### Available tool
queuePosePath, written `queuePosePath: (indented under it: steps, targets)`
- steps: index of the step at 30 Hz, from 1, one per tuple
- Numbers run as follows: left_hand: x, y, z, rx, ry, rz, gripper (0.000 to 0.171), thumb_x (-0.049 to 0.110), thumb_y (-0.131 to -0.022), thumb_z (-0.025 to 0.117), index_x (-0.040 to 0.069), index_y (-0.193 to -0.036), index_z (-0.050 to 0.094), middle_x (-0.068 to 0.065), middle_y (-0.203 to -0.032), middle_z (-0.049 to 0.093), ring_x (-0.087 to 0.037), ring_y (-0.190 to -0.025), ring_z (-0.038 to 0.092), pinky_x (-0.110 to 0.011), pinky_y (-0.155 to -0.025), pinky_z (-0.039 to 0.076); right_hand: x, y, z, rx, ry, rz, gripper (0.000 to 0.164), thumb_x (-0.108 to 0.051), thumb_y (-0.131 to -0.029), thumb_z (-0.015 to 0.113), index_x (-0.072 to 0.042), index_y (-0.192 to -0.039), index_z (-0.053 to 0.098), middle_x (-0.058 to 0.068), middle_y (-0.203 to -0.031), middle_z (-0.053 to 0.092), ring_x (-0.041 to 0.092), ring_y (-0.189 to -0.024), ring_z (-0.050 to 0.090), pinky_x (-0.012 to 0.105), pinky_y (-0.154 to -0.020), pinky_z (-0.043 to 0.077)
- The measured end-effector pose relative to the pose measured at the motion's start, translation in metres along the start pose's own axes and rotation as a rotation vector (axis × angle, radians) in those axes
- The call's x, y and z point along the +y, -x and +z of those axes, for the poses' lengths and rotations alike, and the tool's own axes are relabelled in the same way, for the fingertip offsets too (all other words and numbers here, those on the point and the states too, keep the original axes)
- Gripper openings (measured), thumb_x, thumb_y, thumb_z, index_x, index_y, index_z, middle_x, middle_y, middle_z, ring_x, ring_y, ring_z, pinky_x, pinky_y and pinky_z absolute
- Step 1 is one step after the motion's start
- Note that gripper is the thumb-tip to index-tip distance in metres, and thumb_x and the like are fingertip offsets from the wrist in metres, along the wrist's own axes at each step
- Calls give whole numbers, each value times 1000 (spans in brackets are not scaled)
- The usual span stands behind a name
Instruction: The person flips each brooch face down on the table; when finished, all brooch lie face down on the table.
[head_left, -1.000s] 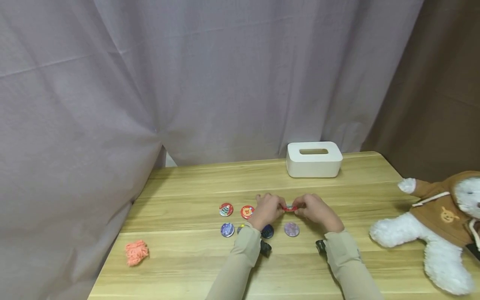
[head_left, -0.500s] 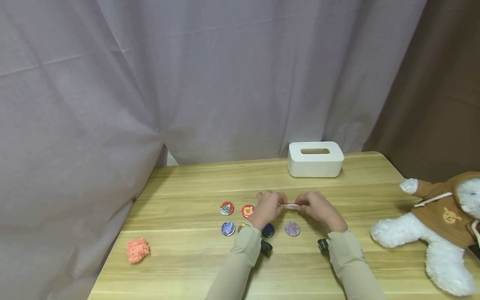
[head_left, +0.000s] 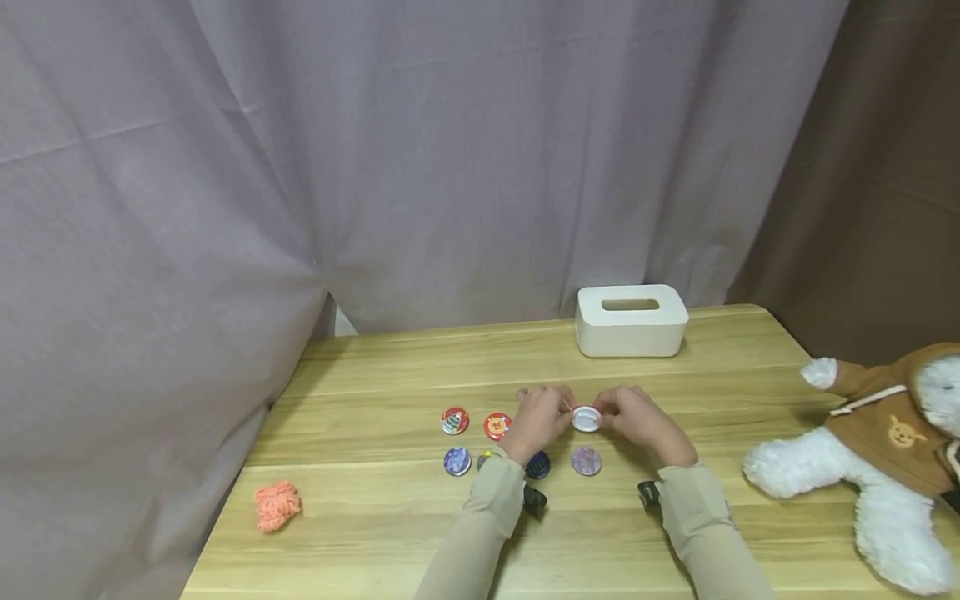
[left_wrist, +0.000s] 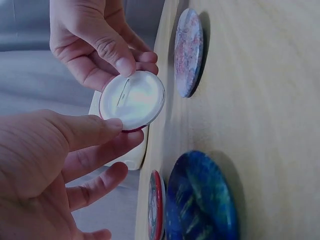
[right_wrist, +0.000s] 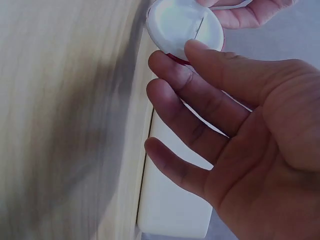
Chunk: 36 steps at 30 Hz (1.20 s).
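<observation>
Badge (left_wrist: 142, 107): I see it held just above the wooden tabletop (head_left: 360, 517), midway between left hand (head_left: 542, 423) and right hand (head_left: 637, 421); neither is nearer.
Pin (left_wrist: 123, 92): thin, straight, slanting across the back from the right thumb toward the left.
Left fingers: thumb and forefinger pinch the rim, others spread free.
Right fingers: pinching the opposite rim, the rest loosely bent.
Surfaces: round, glossy pale back, red edge; marbled purple badge (head_left: 586, 461) lies flat nearby; smooth white tissue box (head_left: 632, 337) beyond.

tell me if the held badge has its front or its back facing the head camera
Its back: the badge shows plain white there, the wrist views show a thin pin on it, and fingers pinch its edge.
</observation>
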<state>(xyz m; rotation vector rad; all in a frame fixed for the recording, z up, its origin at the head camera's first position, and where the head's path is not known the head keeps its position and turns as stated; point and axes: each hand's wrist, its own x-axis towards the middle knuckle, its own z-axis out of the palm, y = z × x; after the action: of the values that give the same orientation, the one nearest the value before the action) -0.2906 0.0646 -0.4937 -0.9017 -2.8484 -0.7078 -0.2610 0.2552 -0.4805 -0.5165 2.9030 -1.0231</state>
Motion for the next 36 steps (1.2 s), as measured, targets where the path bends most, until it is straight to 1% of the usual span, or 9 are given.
queuePosePath:
  steps: [2,6,8,10,17,21,27,33,36]
  targets:
    - [0,0,1,-5,-6,-1,7,19,-91,76,17,-97,73,11,-89,74,-7,-90,63,-43,-91,36,-1,0,1,-5,-16,20,11,6,-80,71,-4,-84,72,0,-72,66,14,-67,56,35,-66,47]
    - [-1,-1,4,-10,-16,5,8,19,-89,77,16,-95,75,13,-93,74,-7,-90,63,-43,-90,36,-2,-1,3,-8,-44,49,12,7,-78,74,-4,-83,69,1,-68,62,15,-63,52,32,-61,44]
    - [-1,0,5,-13,-15,10,4,18,-87,78,16,-90,76,14,-96,73,-7,-91,63,-43,-90,36,-2,-1,4,-8,-48,57,13,6,-77,76,-3,-83,68,1,-68,60,15,-63,51,31,-61,43]
    - [-1,0,6,-15,-15,11,6,17,-87,78,17,-92,75,15,-93,73,-7,-89,63,-44,-90,36,-1,0,6,-6,-50,65,16,6,-77,77,-3,-83,66,0,-68,59,15,-64,51,31,-61,43]
    - [-1,2,6,-11,-19,-4,19,13,-85,78,17,-103,72,12,-83,75,-8,-86,64,-44,-88,36,1,-1,9,11,-49,57,21,7,-74,78,-3,-85,63,0,-69,55,16,-64,50,31,-61,42]
    - [0,2,7,-7,-42,-10,24,12,-83,79,19,-104,71,11,-80,73,-8,-82,64,-42,-86,36,3,-2,11,18,-52,66,24,10,-73,77,-3,-87,62,0,-68,54,15,-62,49,29,-59,41]
    - [0,1,9,-8,-63,-11,30,11,-81,80,21,-106,69,13,-75,68,-7,-77,59,-42,-84,36,4,-2,15,43,-33,37,28,10,-71,77,-2,-90,60,0,-68,55,14,-62,49,28,-59,41]
    - [0,0,9,-30,-55,-24,33,12,-79,82,20,-109,70,14,-74,69,-7,-79,61,-46,-87,37,4,-3,16,67,1,23,30,8,-70,79,-3,-90,60,-1,-68,53,13,-61,49,29,-58,41]
    - [1,0,8,-34,-81,-31,34,15,-79,82,21,-110,71,14,-74,64,-10,-84,60,-46,-86,38,3,-3,16,70,15,27,31,7,-69,80,-3,-91,60,-1,-67,53,14,-61,49,30,-58,42]
